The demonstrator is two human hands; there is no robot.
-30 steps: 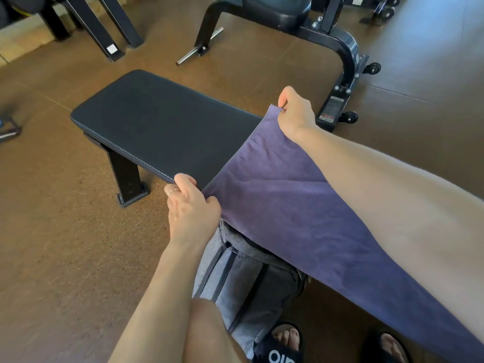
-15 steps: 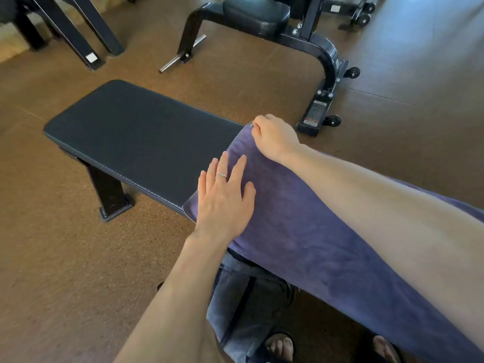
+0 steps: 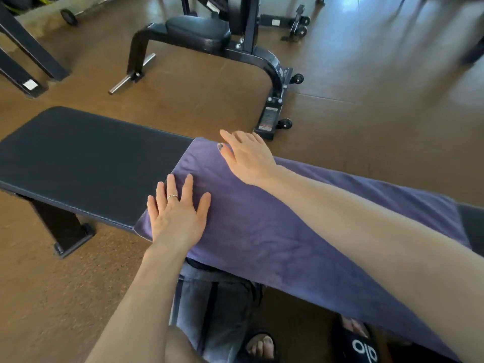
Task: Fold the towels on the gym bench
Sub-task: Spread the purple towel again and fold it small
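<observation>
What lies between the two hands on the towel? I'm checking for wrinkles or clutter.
Only bare purple towel lies between the left hand and right hand in the head view.

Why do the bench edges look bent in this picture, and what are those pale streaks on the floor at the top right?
Head view: the wide-angle lens bows straight lines, so the bench edges curve. Head view: pale bluish glare streaks the floor at the top right, and that area looks smeared. Head view: the towel and both hands, left and right, look fairly sharp.
</observation>
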